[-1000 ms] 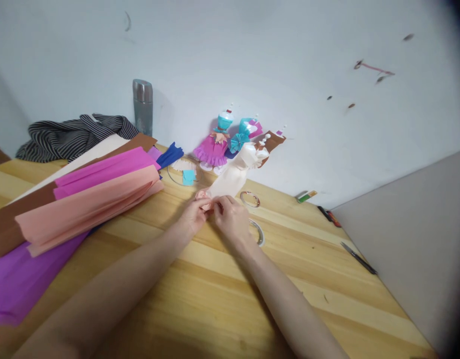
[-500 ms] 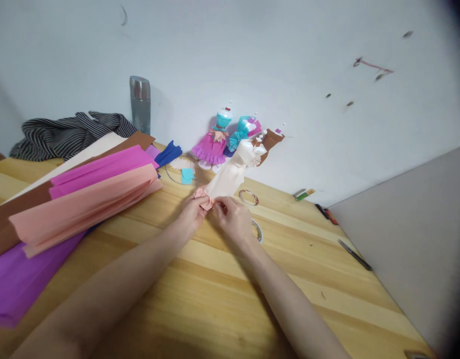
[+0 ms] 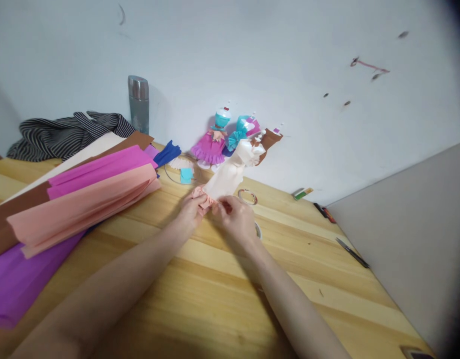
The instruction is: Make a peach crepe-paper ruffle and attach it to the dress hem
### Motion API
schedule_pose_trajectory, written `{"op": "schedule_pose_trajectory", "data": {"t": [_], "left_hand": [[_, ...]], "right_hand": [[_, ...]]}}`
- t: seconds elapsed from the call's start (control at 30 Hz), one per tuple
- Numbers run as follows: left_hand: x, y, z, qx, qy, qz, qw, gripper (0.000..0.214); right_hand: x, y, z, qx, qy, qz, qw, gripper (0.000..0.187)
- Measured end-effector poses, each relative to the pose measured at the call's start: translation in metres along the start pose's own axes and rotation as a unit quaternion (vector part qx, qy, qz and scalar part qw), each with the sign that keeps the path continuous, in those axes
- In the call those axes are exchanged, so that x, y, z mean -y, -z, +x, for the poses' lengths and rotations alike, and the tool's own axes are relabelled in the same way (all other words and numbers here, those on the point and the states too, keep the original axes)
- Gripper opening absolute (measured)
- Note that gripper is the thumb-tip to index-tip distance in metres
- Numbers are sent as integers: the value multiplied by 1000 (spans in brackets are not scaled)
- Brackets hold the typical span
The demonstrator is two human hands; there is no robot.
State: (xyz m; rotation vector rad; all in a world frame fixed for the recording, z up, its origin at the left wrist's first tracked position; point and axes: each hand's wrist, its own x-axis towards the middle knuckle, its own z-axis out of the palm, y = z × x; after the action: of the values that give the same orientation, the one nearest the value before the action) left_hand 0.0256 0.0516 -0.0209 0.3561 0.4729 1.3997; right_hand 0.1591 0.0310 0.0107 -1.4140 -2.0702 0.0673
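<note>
A small white crepe-paper dress on a mini dress form tilts up and away from me, its lower end towards my hands. Round that lower end runs a gathered pink crepe-paper ruffle. My left hand pinches the ruffle on its left side. On the right, the closed fingers of my right hand grip the ruffle's other end. Exactly how the paper lies under my fingertips is hidden.
Dressed mini forms, one with a magenta skirt, another in brown, stand by the wall. Crepe-paper sheets cover the left. Tape rolls, a green-and-yellow item and a dark-handled blade lie right. A flask stands behind.
My right hand has shifted slightly right, and more of the pink ruffle shows between my hands. The whole view has drifted a little.
</note>
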Motion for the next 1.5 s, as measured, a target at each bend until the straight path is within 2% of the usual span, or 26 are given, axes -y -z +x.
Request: {"op": "schedule_pose_trajectory", "data": {"t": [0.27, 0.4, 0.57, 0.77, 1.0, 1.13, 1.3, 1.5], "left_hand": [[2, 2, 2, -21, -10, -6, 1000, 26], [3, 4, 4, -11, -12, -9, 1000, 27], [4, 6, 5, -14, -8, -11, 1000, 27], [1, 0, 3, -8, -15, -14, 1000, 25], [-3, -6, 0, -21, -7, -23, 999, 25], [-4, -7, 0, -26, -2, -24, 999, 24], [-5, -9, 0, -39, 7, -33, 999, 19], [-7, -10, -1, -55, 18, -54, 997, 15]], "right_hand": [[-2, -4, 6, 15, -44, 68, 997, 15], [-3, -4, 8, 27, -58, 96, 993, 14], [-4, 3, 12, 62, -32, 53, 996, 10], [-4, 12, 13, 61, 7, -16, 998, 12], [-8, 12, 11, 43, 35, 28, 998, 19], [-14, 10, 9, 25, 19, 39, 999, 19], [-18, 11, 8, 38, -13, 16, 999, 17], [-16, 12, 11, 41, -14, 46, 998, 17]]}}
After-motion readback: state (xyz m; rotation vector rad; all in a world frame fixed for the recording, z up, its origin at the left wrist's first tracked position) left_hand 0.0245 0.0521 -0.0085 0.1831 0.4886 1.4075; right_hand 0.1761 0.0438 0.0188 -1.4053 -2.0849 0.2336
